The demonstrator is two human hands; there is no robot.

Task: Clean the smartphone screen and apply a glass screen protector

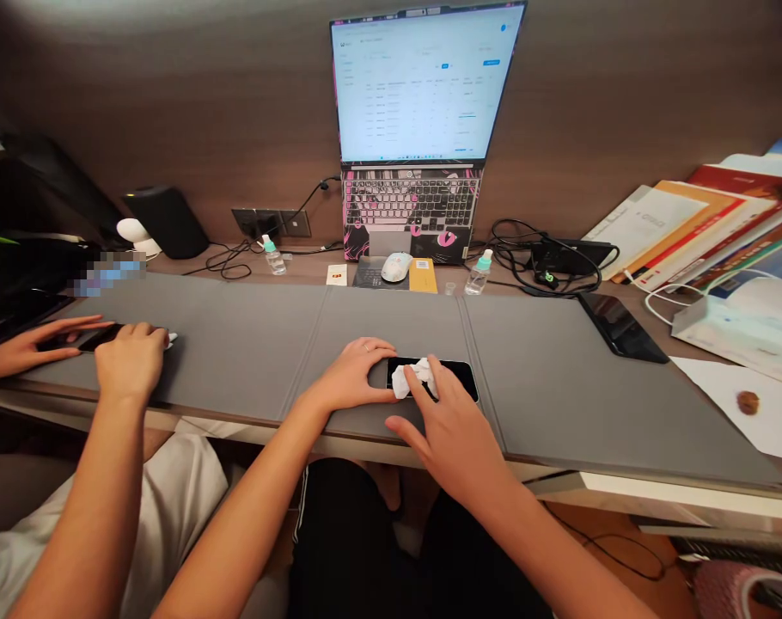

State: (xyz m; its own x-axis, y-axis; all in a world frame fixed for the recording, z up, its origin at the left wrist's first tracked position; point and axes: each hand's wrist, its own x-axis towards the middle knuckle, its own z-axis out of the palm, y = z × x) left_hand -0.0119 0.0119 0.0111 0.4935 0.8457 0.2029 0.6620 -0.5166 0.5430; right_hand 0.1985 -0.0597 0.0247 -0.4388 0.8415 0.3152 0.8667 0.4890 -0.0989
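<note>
A black smartphone lies flat on the grey desk mat, its screen facing up. My left hand grips the phone's left end between thumb and fingers. A crumpled white tissue rests on the screen under the fingers of my right hand, which hold and press it there. The right thumb sticks out to the side, off the phone. Part of the tissue is hidden behind the fingers.
Behind stands an open laptop with a white mouse in front. Spray bottles flank it. Another phone lies right, near books and paper. At left, a co-worker's hands work over a dark phone.
</note>
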